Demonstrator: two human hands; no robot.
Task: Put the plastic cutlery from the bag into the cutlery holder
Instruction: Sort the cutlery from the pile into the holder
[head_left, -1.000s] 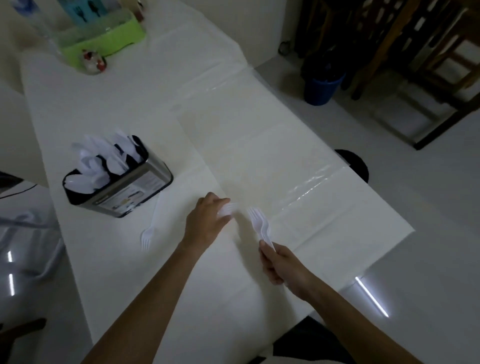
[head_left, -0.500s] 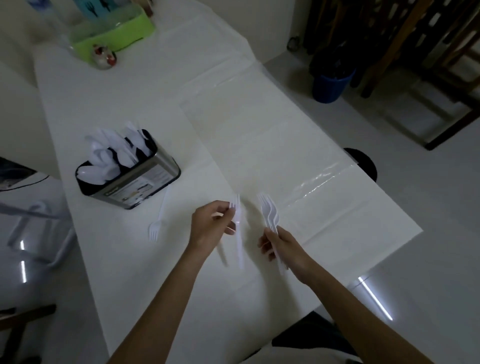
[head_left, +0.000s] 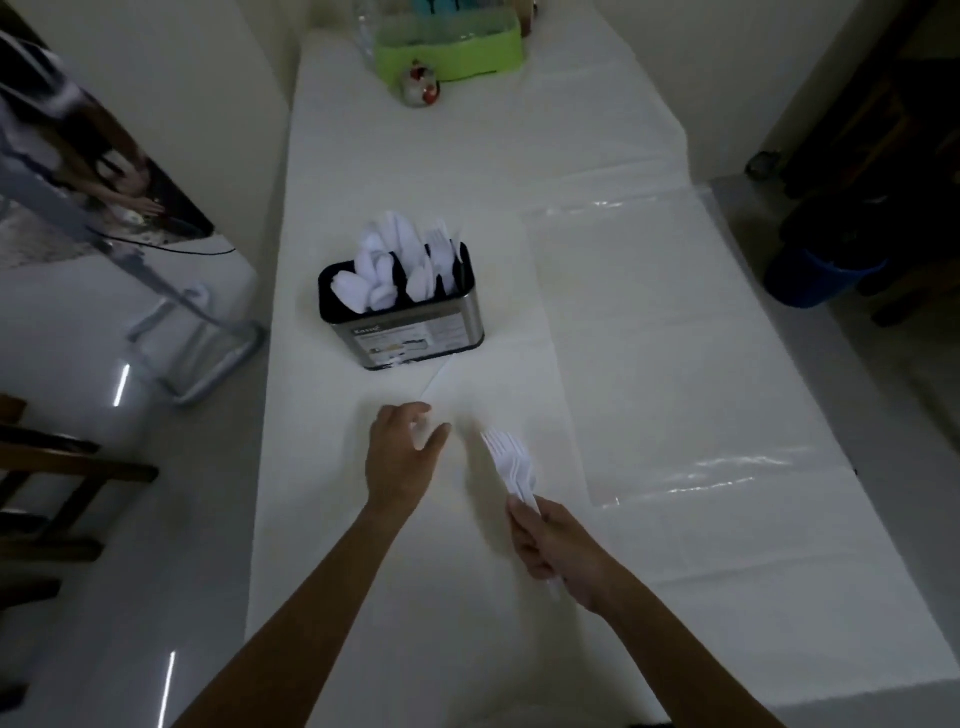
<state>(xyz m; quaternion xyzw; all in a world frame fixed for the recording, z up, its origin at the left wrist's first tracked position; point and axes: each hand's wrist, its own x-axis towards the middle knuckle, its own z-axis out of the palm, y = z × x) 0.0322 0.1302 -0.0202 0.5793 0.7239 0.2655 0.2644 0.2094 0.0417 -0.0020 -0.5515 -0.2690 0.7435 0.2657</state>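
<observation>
**Cutlery holder** (head_left: 415, 332): upright rectangular steel can with a black inner rim and a printed label on its near face. White plastic spoons (head_left: 363, 291) stand bowl-up in its left part, and more white cutlery stands in its right part.

**Bundle of white forks** (head_left: 511, 462): stacked, tines pointing away, handles gripped in the right hand (head_left: 556, 551).

**Clear plastic bag** (head_left: 675, 364): lying flat, right of the holder.

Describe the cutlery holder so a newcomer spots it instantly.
On the long white table, just beyond the left hand, stands the cutlery holder. Only steel box there: black rim, front label, white plastic cutlery sticking out.
</observation>
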